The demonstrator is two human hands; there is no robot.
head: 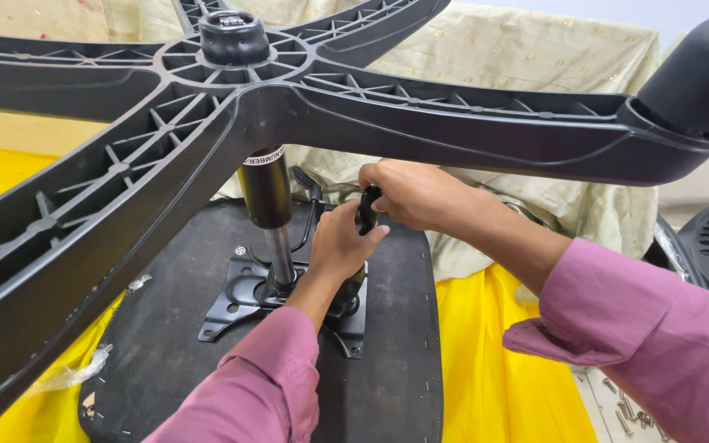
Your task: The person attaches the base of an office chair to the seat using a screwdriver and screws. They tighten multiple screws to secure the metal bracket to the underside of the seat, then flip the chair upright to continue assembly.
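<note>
— How do the arms lie?
— Both reach away from the near edge in mauve sleeves, forearms bare, converging at the middle.
— And the hands?
— The left hand [340, 242] is curled shut, knuckles up; the right hand [408, 193], just beyond and touching it, is clenched too, wrist bent left.

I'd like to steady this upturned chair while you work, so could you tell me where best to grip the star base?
Probably take the star base by its right arm near the castor, coming from the right. That arm juts out free, and its ribbed underside faces up, while both hands crowd the gas cylinder.
</note>
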